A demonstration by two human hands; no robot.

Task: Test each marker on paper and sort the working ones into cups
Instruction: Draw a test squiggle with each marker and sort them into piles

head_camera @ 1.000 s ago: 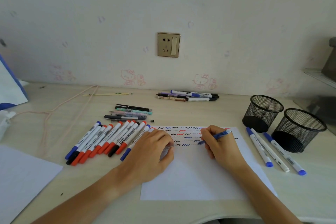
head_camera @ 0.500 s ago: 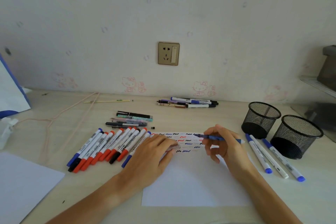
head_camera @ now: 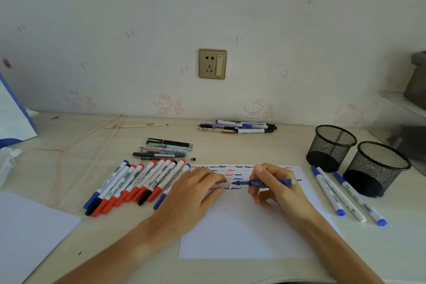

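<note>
A white sheet of paper [head_camera: 244, 233] lies in front of me with rows of red, blue and black squiggles along its top. My right hand [head_camera: 280, 189] grips a blue pen [head_camera: 260, 183] held level over the squiggles, tip pointing left. My left hand [head_camera: 193, 193] rests on the paper and pinches a clear cap [head_camera: 224, 184] right at the pen's tip. Two empty black mesh cups [head_camera: 330, 147] [head_camera: 378, 168] stand at the right. A row of several red, blue and black capped markers [head_camera: 138, 184] lies left of the paper.
Three blue-capped markers [head_camera: 345, 193] lie between the paper and the cups. More pens [head_camera: 164, 148] lie behind the row, and another group [head_camera: 237, 126] sits by the wall. A second sheet [head_camera: 30, 230] is at the lower left, a pink cord [head_camera: 76, 145] at the left.
My right hand lifted the pen off the paper and turned it level, tip toward my left hand. The cap in my left hand now meets the tip.
</note>
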